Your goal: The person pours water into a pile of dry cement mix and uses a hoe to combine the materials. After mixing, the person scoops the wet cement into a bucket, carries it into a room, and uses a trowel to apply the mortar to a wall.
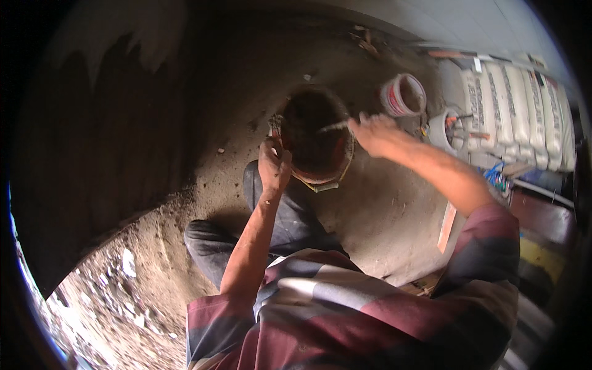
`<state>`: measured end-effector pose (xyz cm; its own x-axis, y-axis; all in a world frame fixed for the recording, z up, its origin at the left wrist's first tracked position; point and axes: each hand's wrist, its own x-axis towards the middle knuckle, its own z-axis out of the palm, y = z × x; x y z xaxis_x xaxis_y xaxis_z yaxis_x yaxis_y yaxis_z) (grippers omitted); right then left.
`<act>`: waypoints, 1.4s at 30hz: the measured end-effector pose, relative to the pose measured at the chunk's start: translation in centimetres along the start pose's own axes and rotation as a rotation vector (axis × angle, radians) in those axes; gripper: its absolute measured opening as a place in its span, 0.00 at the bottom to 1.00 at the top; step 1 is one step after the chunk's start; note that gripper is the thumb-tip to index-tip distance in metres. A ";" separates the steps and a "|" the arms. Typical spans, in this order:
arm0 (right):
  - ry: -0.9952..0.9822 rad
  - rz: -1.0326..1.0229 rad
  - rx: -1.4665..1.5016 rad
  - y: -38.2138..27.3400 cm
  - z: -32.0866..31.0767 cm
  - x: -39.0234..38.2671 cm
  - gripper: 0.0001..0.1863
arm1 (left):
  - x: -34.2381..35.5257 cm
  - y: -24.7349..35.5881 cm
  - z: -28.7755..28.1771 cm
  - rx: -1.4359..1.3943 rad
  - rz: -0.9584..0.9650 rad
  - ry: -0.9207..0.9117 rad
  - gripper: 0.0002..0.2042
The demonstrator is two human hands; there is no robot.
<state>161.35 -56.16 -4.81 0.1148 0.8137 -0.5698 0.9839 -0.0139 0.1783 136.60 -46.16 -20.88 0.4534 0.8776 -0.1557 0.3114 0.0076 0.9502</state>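
Observation:
A round bucket (pixel 340 161) stands on the ground in front of my knees. Its inside is dark, with the contents hard to make out, and its wire handle (pixel 326 186) hangs down on the near side. At the bucket's left rim, my left hand (pixel 273 165) is closed; a narrow tool with a crusted, clumpy end (pixel 275 125) sticks up above its fingers. On the right side my right hand (pixel 373 131) is closed round a thin, pale, stick-like tool (pixel 333 127) that points left over the bucket's mouth. Blur hides what kind of tool it is.
A white and red pail (pixel 403 95) lies tilted beyond my right hand. Closer in, a white bucket (pixel 441 131) holds several tools. Stacked white sacks (pixel 515 111) stand at the right. A dark wall (pixel 111 154) rises at the left, above rubble (pixel 123 290).

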 end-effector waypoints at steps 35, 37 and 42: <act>-0.009 -1.162 3.589 -12.2 11.3 5.2 0.28 | 7.2 3.0 -0.5 -0.166 -0.144 -0.338 0.25; -0.340 -0.569 3.259 -9.3 11.1 1.2 0.27 | 7.8 4.0 -0.1 -0.141 -0.082 -0.329 0.25; -0.043 0.366 0.992 -3.4 4.5 -1.2 0.28 | 8.1 4.2 0.5 -0.162 -0.023 -0.368 0.26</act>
<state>158.49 -59.75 -8.31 0.4124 0.6429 -0.6454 0.5579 -0.7383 -0.3790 141.99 -39.23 -18.24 0.7260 0.6461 -0.2356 0.2028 0.1263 0.9710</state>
